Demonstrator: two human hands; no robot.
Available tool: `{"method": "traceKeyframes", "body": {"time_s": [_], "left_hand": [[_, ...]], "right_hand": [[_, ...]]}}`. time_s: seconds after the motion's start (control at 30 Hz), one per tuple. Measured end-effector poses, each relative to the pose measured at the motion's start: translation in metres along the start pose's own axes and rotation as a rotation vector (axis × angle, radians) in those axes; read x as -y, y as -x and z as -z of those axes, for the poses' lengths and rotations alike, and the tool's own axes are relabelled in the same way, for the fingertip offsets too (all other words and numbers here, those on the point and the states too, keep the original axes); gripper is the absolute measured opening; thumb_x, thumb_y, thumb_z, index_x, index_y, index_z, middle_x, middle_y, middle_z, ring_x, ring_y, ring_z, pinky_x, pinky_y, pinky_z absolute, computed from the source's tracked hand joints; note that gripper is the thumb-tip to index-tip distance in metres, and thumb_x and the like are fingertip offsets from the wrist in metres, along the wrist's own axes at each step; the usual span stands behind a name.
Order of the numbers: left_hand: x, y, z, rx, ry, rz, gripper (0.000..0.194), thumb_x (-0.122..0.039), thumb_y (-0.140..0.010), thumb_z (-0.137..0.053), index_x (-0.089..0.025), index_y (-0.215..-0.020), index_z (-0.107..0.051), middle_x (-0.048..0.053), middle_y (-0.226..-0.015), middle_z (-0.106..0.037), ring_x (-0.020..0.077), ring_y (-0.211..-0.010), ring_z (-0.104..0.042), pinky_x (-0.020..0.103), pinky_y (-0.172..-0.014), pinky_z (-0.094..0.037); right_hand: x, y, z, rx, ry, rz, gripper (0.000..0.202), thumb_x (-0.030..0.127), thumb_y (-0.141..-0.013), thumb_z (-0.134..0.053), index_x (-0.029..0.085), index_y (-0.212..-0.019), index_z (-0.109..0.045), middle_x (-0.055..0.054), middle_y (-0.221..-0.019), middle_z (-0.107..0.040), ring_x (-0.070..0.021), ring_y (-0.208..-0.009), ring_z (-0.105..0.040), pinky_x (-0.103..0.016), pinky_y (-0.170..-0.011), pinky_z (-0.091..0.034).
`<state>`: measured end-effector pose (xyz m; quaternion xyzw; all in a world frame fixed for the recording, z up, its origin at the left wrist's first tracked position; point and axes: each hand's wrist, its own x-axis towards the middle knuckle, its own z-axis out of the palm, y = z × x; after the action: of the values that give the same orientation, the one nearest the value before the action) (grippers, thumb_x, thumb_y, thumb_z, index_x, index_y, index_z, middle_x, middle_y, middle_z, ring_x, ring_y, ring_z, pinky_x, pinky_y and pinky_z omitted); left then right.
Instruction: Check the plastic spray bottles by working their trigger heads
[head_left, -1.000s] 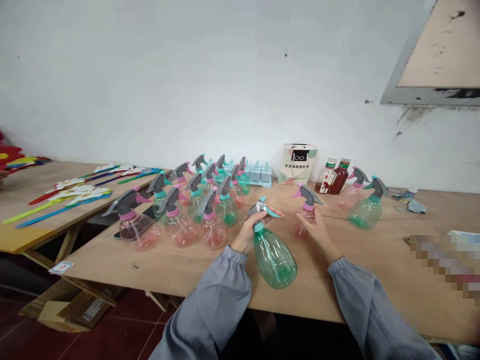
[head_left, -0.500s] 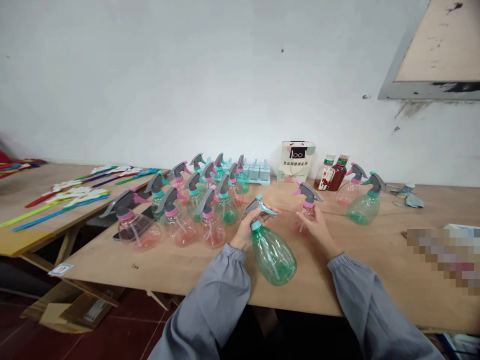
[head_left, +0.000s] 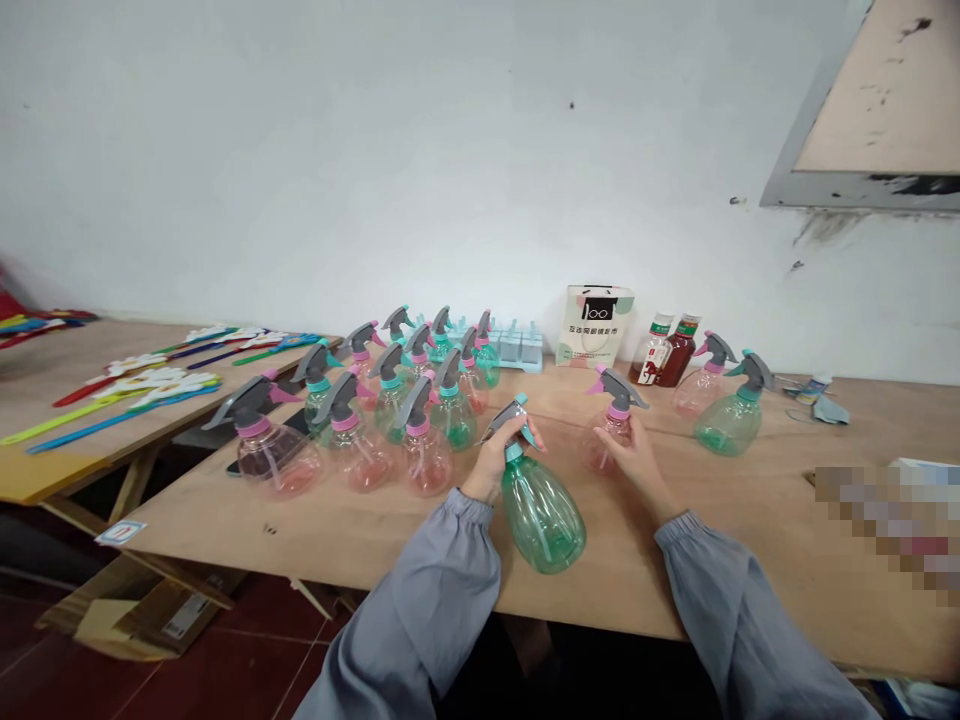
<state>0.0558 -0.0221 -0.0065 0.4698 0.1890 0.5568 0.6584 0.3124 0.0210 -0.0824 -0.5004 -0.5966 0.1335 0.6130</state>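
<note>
My left hand [head_left: 495,455] is wrapped round the spray head of a clear green spray bottle [head_left: 544,520], fingers at its teal trigger. The bottle is tilted, its base toward the table's front edge. My right hand [head_left: 628,450] grips the body of a pink spray bottle [head_left: 598,455] with a grey and pink head, which stands upright on the table. To the left of my hands stand several more pink and green spray bottles [head_left: 427,460] in a group. Right of my right hand are another green spray bottle [head_left: 727,425] and a pink one [head_left: 696,388].
Behind stand a paper bag [head_left: 595,328], two labelled bottles [head_left: 679,350] and a light-blue tray of small boxes [head_left: 517,350]. A dark flat object [head_left: 247,460] lies among the left bottles. Colourful hand-shaped clappers [head_left: 165,390] cover the left table. A cardboard box [head_left: 150,620] sits below.
The green bottle in my left hand has turned slightly, its base shifting left, and my fingers have closed in round its trigger. My right hand stays on the pink bottle.
</note>
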Motion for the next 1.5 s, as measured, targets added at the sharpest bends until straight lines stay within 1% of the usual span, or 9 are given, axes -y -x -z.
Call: {"method": "traceKeyframes", "body": {"time_s": [0.23, 0.33, 0.43, 0.53, 0.7, 1.0, 1.17, 1.3, 1.5], "left_hand": [[0.0, -0.001, -0.002, 0.049, 0.038, -0.016, 0.031, -0.044, -0.072, -0.071, -0.015, -0.082, -0.07, 0.009, -0.077, -0.072, 0.0284, -0.095, -0.072, 0.041, -0.092, -0.053], [0.002, 0.0, -0.001, -0.007, 0.002, -0.053, 0.03, -0.046, -0.073, -0.069, -0.016, -0.074, -0.067, 0.006, -0.069, -0.069, 0.0239, -0.081, -0.071, 0.038, -0.086, -0.054], [0.001, 0.0, 0.002, -0.067, -0.151, -0.109, 0.036, -0.051, -0.078, -0.063, -0.018, -0.063, -0.062, 0.003, -0.059, -0.064, 0.0176, -0.063, -0.065, 0.034, -0.074, -0.054], [-0.005, -0.005, 0.004, -0.065, -0.451, -0.284, 0.034, -0.05, -0.082, -0.062, -0.018, -0.071, -0.067, 0.005, -0.07, -0.069, 0.017, -0.071, -0.065, 0.031, -0.078, -0.052], [-0.006, -0.045, 0.011, -0.114, -0.809, -0.505, 0.026, -0.04, -0.085, -0.063, -0.016, -0.09, -0.07, 0.004, -0.08, -0.068, 0.0137, -0.068, -0.058, 0.026, -0.066, -0.046], [0.022, -0.099, 0.022, -0.18, -0.899, -0.455, 0.029, -0.043, -0.083, -0.066, -0.018, -0.098, -0.069, 0.002, -0.076, -0.068, 0.0167, -0.073, -0.064, 0.029, -0.074, -0.05], [0.009, -0.089, 0.027, -0.155, -0.938, -0.422, 0.059, -0.048, -0.08, -0.071, -0.021, -0.13, -0.055, 0.01, -0.112, -0.071, 0.0239, -0.1, -0.069, 0.039, -0.093, -0.051], [0.011, -0.053, 0.038, -0.209, -1.08, -0.371, 0.102, -0.05, -0.073, -0.079, -0.019, -0.153, -0.024, 0.022, -0.154, -0.043, 0.0341, -0.143, -0.043, 0.05, -0.116, -0.033], [0.029, -0.014, 0.037, -0.205, -1.433, -0.055, 0.082, -0.036, -0.083, -0.066, -0.017, -0.152, -0.026, 0.022, -0.154, -0.043, 0.0362, -0.144, -0.04, 0.052, -0.112, -0.037]], "right_hand": [[0.005, 0.001, 0.001, 0.011, -0.006, -0.005, 0.063, 0.065, -0.073, -0.073, 0.021, -0.115, -0.059, -0.014, -0.118, -0.068, -0.0312, -0.11, -0.065, -0.054, -0.102, -0.048], [0.006, 0.001, 0.001, 0.005, 0.006, -0.009, 0.064, 0.066, -0.072, -0.073, 0.02, -0.116, -0.059, -0.014, -0.12, -0.068, -0.0316, -0.111, -0.065, -0.054, -0.103, -0.047], [0.005, 0.001, 0.001, 0.002, 0.007, -0.006, 0.066, 0.066, -0.072, -0.074, 0.021, -0.117, -0.059, -0.014, -0.122, -0.068, -0.0315, -0.112, -0.064, -0.054, -0.104, -0.047], [0.002, 0.001, 0.001, 0.007, -0.003, -0.001, 0.065, 0.065, -0.072, -0.074, 0.021, -0.117, -0.059, -0.014, -0.121, -0.068, -0.0312, -0.112, -0.065, -0.053, -0.104, -0.047], [0.002, 0.001, 0.001, 0.022, -0.002, -0.026, 0.062, 0.064, -0.073, -0.073, 0.022, -0.118, -0.059, -0.013, -0.12, -0.067, -0.0318, -0.114, -0.063, -0.054, -0.104, -0.047], [0.004, 0.0, 0.001, 0.027, -0.051, -0.037, 0.068, 0.067, -0.07, -0.073, 0.022, -0.118, -0.058, -0.014, -0.122, -0.067, -0.0326, -0.116, -0.062, -0.054, -0.103, -0.047], [0.005, 0.0, 0.001, 0.037, -0.049, -0.046, 0.067, 0.067, -0.069, -0.074, 0.022, -0.117, -0.059, -0.014, -0.121, -0.068, -0.0327, -0.115, -0.063, -0.054, -0.102, -0.048], [0.005, 0.0, 0.001, 0.039, -0.061, -0.061, 0.067, 0.067, -0.068, -0.075, 0.022, -0.115, -0.059, -0.014, -0.12, -0.068, -0.0332, -0.114, -0.064, -0.054, -0.102, -0.047], [0.006, 0.001, 0.001, 0.056, -0.059, -0.055, 0.066, 0.066, -0.07, -0.074, 0.022, -0.117, -0.058, -0.014, -0.124, -0.066, -0.0332, -0.116, -0.062, -0.055, -0.105, -0.045]]}}
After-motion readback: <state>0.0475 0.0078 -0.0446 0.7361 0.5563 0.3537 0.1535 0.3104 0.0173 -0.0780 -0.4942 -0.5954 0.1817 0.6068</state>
